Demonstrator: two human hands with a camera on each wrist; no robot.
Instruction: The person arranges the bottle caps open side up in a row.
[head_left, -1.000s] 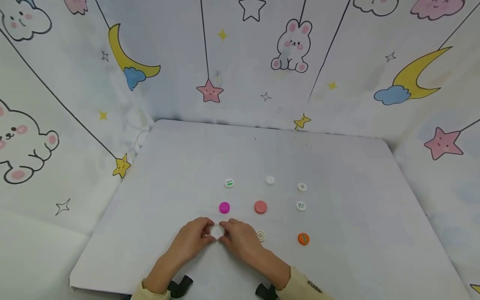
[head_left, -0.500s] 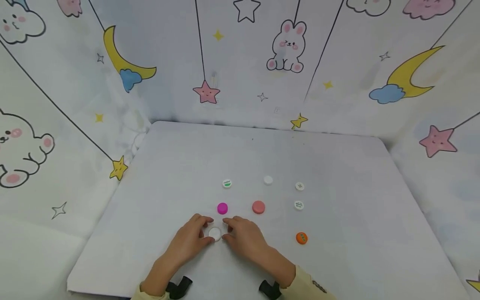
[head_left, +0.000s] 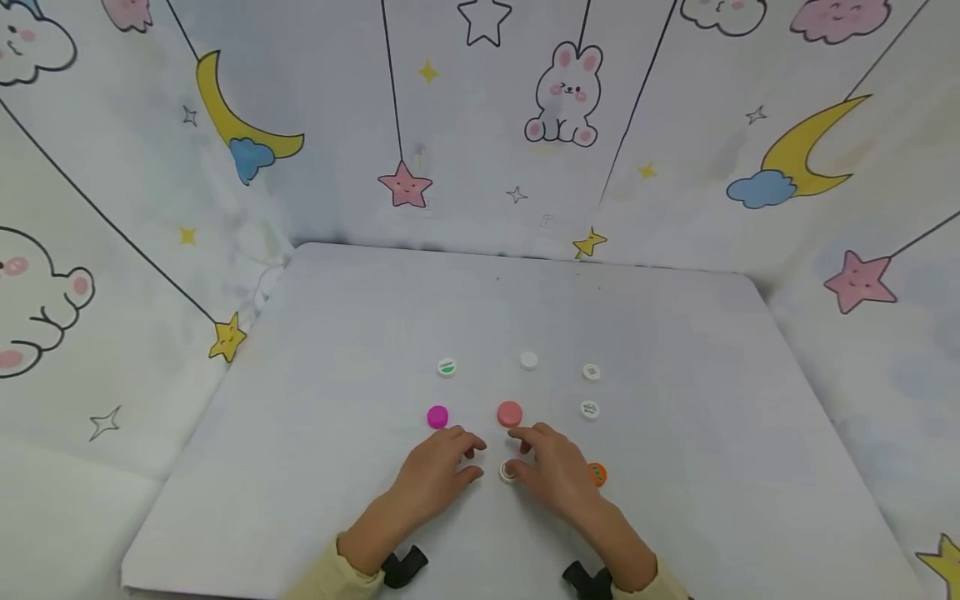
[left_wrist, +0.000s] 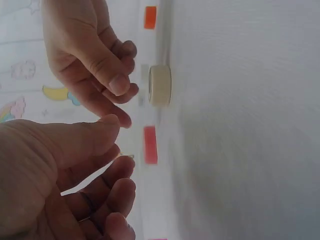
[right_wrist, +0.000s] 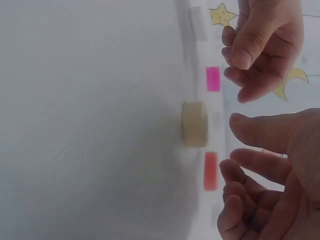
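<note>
In the head view, a small cream round cap (head_left: 506, 472) with a ring pattern lies on the white table between my two hands. My left hand (head_left: 435, 471) hovers to its left, thumb and index finger apart with nothing between them. My right hand (head_left: 555, 475) is just to its right, its thumb overlapping the cap's edge in view. In the left wrist view the cap (left_wrist: 160, 86) stands clear of the fingers, and the right wrist view also shows the cap (right_wrist: 195, 124) apart from both hands. A coral-red cap (head_left: 509, 414) lies just beyond the fingertips.
A magenta cap (head_left: 438, 417) lies beyond the left hand, an orange cap (head_left: 597, 474) beside the right. Farther back are a green-marked white cap (head_left: 447, 367), a plain white cap (head_left: 528, 361) and two patterned caps (head_left: 591, 372). A cartoon-printed cloth (head_left: 330, 125) rises behind the table.
Both hands have left the white ring-edged cap they held a second ago and moved right to the cream cap. The left hand now hides where the white one lay.
</note>
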